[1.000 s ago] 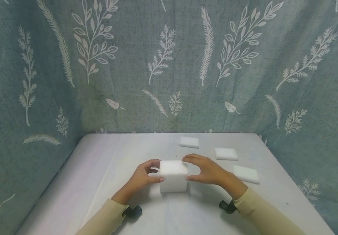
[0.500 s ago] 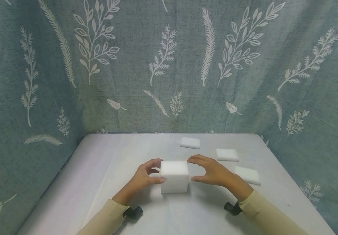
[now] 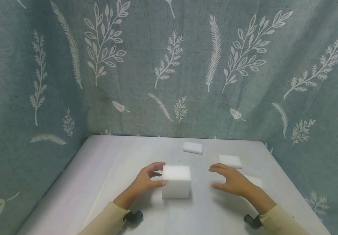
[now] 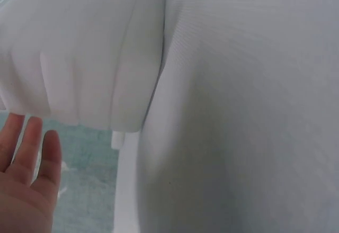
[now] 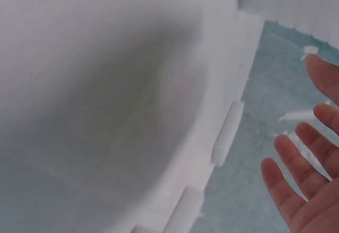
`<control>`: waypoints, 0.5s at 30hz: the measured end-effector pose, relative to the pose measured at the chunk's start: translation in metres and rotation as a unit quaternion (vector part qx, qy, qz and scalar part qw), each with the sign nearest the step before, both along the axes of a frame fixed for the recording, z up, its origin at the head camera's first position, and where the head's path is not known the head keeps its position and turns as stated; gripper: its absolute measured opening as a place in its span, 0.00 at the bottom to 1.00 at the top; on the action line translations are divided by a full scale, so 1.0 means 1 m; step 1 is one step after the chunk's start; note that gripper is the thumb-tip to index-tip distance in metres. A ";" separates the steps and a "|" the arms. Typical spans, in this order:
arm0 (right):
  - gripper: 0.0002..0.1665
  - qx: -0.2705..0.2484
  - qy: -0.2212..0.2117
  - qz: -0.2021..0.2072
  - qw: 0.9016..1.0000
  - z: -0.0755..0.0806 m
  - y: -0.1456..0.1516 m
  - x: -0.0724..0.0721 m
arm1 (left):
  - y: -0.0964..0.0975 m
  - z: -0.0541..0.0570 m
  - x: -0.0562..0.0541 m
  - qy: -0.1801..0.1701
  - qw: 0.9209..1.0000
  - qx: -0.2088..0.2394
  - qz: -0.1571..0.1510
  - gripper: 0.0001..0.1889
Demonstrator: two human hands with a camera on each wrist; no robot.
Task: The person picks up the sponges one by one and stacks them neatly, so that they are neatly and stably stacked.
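Note:
A block-like stack of white slabs (image 3: 176, 182) stands in the middle of the table. The left wrist view shows its separate layers (image 4: 90, 58). My left hand (image 3: 147, 179) holds the stack at its left side, thumb at the front edge and fingertips at the back corner. To the right, apart from the stack, my right hand (image 3: 234, 180) hovers over the table with thumb and fingers spread around nothing. The right wrist view shows the palm and loosely bent fingers (image 5: 302, 169) holding nothing. What the slabs are made of, I cannot tell.
Loose white slabs lie at the back (image 3: 193, 148), farther right (image 3: 230, 161) and partly behind my right hand (image 3: 254, 180). The white table (image 3: 121, 156) ends at a green leaf-patterned curtain (image 3: 145, 78). A dark device sits under each wrist.
My right hand has let go of the stack's right side and moved away to the right. The left hand stays at the stack. The head view has shifted slightly.

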State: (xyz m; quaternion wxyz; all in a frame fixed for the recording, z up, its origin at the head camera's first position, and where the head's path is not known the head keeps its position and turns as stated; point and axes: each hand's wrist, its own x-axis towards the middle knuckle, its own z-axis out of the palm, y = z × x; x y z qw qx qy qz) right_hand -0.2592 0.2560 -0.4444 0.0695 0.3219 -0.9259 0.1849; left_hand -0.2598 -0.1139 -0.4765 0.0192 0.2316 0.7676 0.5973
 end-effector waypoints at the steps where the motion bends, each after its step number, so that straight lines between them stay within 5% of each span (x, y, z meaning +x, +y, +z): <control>1: 0.30 0.002 0.003 -0.005 1.000 -0.002 0.004 0.000 | 0.000 0.004 0.003 0.002 1.000 0.001 -0.001 0.35; 6: 0.29 0.001 -0.007 -0.026 1.000 -0.009 0.021 0.000 | 0.000 0.021 0.013 0.008 1.000 0.008 -0.013 0.34; 15: 0.30 0.003 -0.020 -0.077 0.997 -0.011 0.048 -0.004 | 0.000 0.021 0.013 0.007 1.000 0.014 -0.017 0.31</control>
